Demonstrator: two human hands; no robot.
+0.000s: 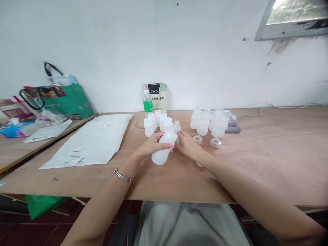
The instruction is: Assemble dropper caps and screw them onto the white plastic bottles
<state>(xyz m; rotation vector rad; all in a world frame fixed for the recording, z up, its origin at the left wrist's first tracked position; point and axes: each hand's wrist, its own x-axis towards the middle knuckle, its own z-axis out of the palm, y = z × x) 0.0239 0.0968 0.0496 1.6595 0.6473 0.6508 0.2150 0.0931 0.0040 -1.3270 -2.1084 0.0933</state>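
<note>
My left hand (155, 144) is wrapped around a milky white baby bottle (162, 152), tilted with its top toward the upper right. A clear dome cap (176, 126) shows at the bottle's top end; whether it is fitted on cannot be told. Close against the bottle's neck, my right hand (188, 144) has its fingers curled in, and what they grip is mostly hidden. Just behind stand several white bottles without domes (149, 127). To the right is a group of bottles with clear domes (203, 123). Clear ring-shaped pieces (215, 142) lie before that group.
A white plastic mailer (96, 138) lies flat on the wooden table (269, 153) at left. Behind the bottles stand a green-labelled drink bottle (148, 102) and a paper bag (162, 95). A green bag (74, 99) sits on the left table. A white cable (261, 111) runs along the wall.
</note>
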